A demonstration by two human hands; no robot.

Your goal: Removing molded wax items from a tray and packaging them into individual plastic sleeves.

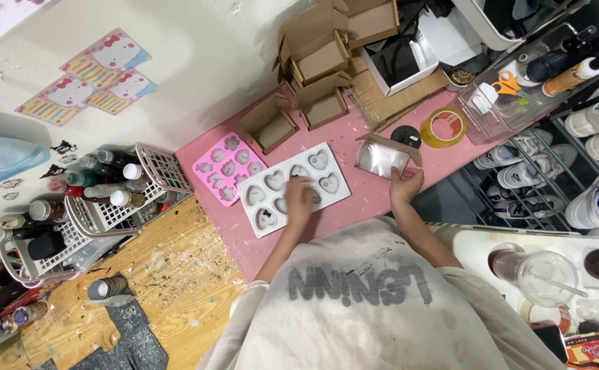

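A white wire basket crammed with bottles stands at far left on a paint-spattered wooden floor, beside a low pink table. On the table lie a pink flower mould and, just right of it, a white heart mould. The left hand rests flat on the white mould, fingers spread, clasping nothing. Further right, the right hand pinches the near edge of a small clear plastic bag; open cardboard boxes sit beyond.

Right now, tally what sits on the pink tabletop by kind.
Silicone moulds: 2, white and pink
Open cardboard boxes: 4, e.g.
Tape rolls: 1, yellow
Clear bags: 1
Total: 8
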